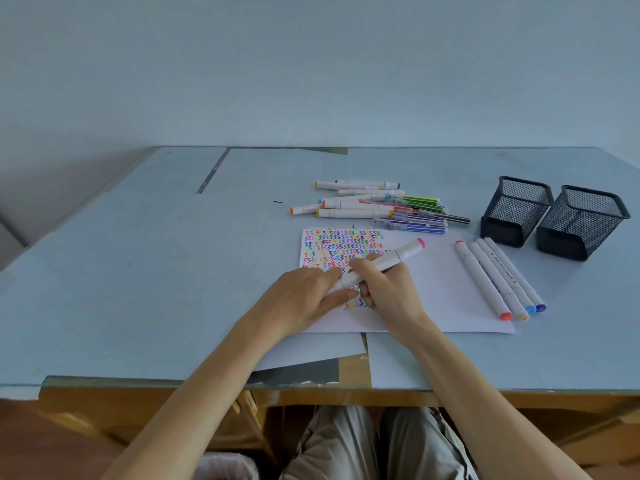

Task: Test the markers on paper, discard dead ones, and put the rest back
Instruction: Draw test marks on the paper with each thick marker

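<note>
White plastic barrel: the pink-capped marker (377, 266) looks light and rigid, so you need little force; the smooth body may slip if you hold it loosely.
Where to hold: take the middle of the barrel with one hand and the end cap with the other; that looks like the surest way to pull or seat a cap.
Grip now: your right hand (388, 289) has its fingers curled round the mid-barrel; your left hand (308, 292) pinches the marker's near end, whose tip or cap is hidden.
Position: the marker lies tilted across the paper (433, 292), its pink end pointing away to the right, above the coloured squiggles (343, 245).
Look: thick white body, pink end cap, a seam below the cap.
Others: four markers (498, 277) lie side by side right of the paper; an untidy pile (374, 204) sits beyond it; two mesh holders (554, 216) stand far right.
</note>
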